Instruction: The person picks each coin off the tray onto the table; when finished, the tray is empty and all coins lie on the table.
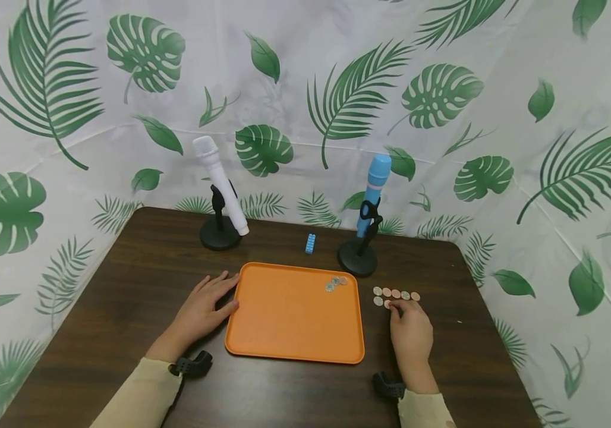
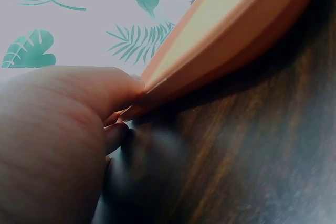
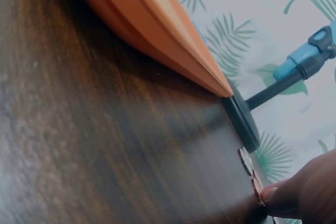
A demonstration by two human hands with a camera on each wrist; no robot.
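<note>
An orange tray (image 1: 295,321) lies in the middle of the dark wooden table (image 1: 123,285). A few silver coins (image 1: 336,283) sit in its far right corner. Several more coins (image 1: 396,293) lie in a short row on the table just right of the tray. My right hand (image 1: 399,308) is curled over the near end of that row, and its fingertips (image 3: 278,198) pinch one coin (image 3: 257,188) that lies on the wood. My left hand (image 1: 217,294) rests flat on the table, its fingers (image 2: 118,132) touching the tray's left rim (image 2: 173,85).
A white microphone (image 1: 220,190) on a black stand is at the back left. A blue microphone (image 1: 372,196) stands on a round base (image 3: 241,116) just beyond the coins. A small blue block (image 1: 310,243) lies between them. A leaf-print cloth surrounds the table.
</note>
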